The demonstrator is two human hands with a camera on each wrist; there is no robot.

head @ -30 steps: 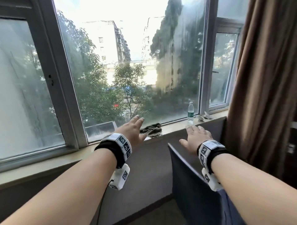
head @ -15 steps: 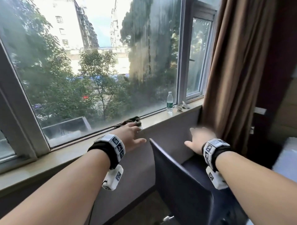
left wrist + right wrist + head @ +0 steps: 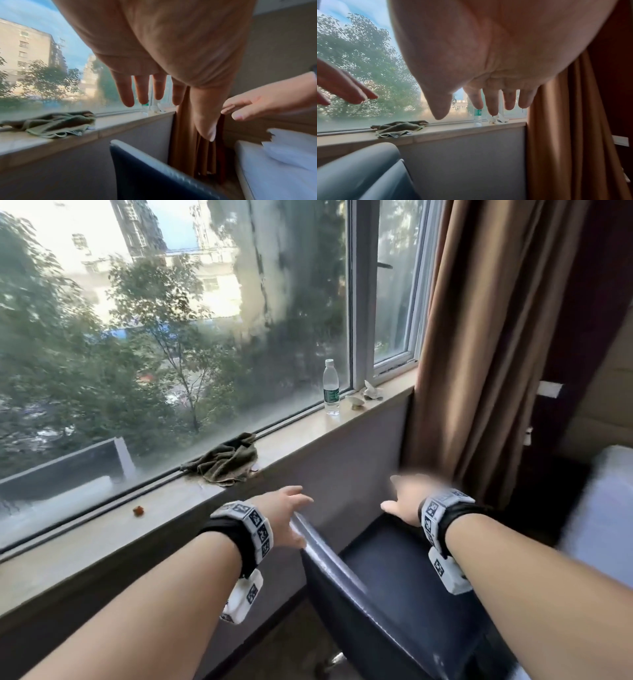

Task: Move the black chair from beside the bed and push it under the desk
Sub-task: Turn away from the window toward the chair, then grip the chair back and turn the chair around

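Observation:
The black chair [image 3: 387,587] stands below the window sill, its backrest edge [image 3: 318,546] towards me and its seat to the right. My left hand [image 3: 287,515] hovers over the top left corner of the backrest, fingers spread and straight, holding nothing. My right hand [image 3: 404,494] is stretched out above the far side of the seat, fingers straight and blurred. In the left wrist view the left hand's fingers [image 3: 142,92] hang above the chair back [image 3: 145,169]. The right wrist view shows straight fingers [image 3: 493,102] above the chair [image 3: 359,173]. No desk is in view.
The window sill [image 3: 171,518] carries a crumpled green cloth [image 3: 226,463], a water bottle [image 3: 330,388] and small white scraps [image 3: 370,393]. A brown curtain [image 3: 496,337] hangs at the right. The white bed [image 3: 603,525] lies right of the chair. Grey wall [image 3: 359,460] runs behind the chair.
My view has swung right and down, showing more of the chair and the bed. Both hands have dropped from sill height towards the chair, left hand now at the backrest's top.

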